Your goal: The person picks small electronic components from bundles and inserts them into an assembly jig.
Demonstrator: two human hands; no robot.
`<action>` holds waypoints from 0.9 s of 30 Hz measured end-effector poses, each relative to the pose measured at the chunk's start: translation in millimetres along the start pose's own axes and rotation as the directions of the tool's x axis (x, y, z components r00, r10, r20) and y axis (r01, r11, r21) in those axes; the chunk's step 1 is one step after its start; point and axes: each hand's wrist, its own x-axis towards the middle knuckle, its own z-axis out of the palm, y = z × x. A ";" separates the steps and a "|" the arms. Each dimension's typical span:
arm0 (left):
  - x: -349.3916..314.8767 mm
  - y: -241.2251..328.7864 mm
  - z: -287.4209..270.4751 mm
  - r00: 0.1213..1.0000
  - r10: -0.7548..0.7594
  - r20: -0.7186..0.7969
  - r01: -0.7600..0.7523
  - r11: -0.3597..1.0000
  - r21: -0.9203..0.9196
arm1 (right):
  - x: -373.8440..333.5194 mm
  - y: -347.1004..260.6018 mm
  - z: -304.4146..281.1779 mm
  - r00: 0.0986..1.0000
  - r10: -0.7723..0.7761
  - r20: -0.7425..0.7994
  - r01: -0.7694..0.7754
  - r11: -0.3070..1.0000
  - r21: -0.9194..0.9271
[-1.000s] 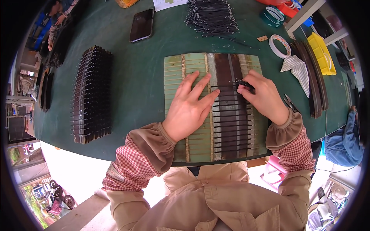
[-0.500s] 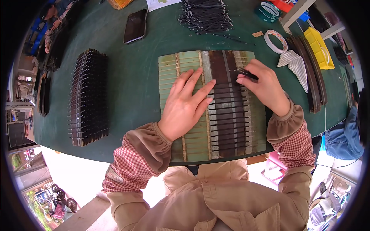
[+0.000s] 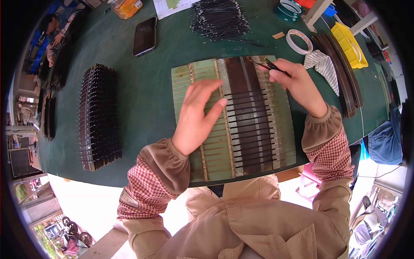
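A pale green slotted board (image 3: 196, 82) lies on the dark green table in front of me. Several dark flat strips (image 3: 250, 125) lie across its right half in a row. My left hand (image 3: 199, 114) hovers flat over the board's middle, fingers spread, holding nothing. My right hand (image 3: 297, 84) is at the board's upper right corner and pinches a thin black strip (image 3: 269, 65) between thumb and fingers, its tip pointing left over the board.
A long stack of dark strips (image 3: 98, 116) stands to the left. A phone (image 3: 145, 36), a heap of thin black pieces (image 3: 220, 19), tape rolls (image 3: 299, 41), a striped cloth (image 3: 323, 69) and a yellow bin (image 3: 348, 43) lie beyond. Another person (image 3: 54, 30) sits far left.
My right hand has risen from the strips to the board's upper right corner with the thin black strip. My left hand has lifted off the board and spread its fingers.
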 end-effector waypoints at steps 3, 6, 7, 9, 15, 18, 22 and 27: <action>14.2 2.1 2.6 0.985 -0.160 0.060 0.171 0.935 -0.311 | 2.1 -18.8 6.0 0.977 0.116 0.177 -0.149 0.971 0.188; 22.4 2.9 6.7 0.946 -0.229 0.230 0.322 0.754 -0.573 | 4.3 -27.3 14.9 0.930 0.078 0.360 -0.174 0.955 0.241; 22.1 2.4 6.8 0.942 -0.255 0.219 0.335 0.750 -0.570 | 5.0 -25.0 15.4 0.937 0.090 0.338 -0.176 0.957 0.231; 20.8 0.5 6.9 0.931 -0.308 0.194 0.363 0.743 -0.562 | 7.1 -19.1 17.0 0.949 0.113 0.295 -0.180 0.960 0.212; 8.2 -14.2 -3.1 0.997 0.000 -0.077 -0.006 0.997 -0.073 | 15.3 6.0 16.0 0.971 0.103 0.216 -0.128 0.986 0.103; 3.4 -15.3 -5.6 0.996 -0.041 -0.081 0.042 0.999 0.000 | 17.6 15.1 15.0 0.977 0.067 0.200 -0.074 0.997 0.026; 0.5 -20.1 -4.9 0.996 0.055 -0.066 -0.051 0.997 0.063 | 18.6 13.8 9.8 0.981 0.088 0.174 -0.080 0.995 -0.056; 0.0 -19.2 -5.3 0.998 0.046 -0.047 -0.043 0.997 0.058 | 18.5 12.0 11.2 0.983 0.060 0.173 -0.051 0.997 -0.057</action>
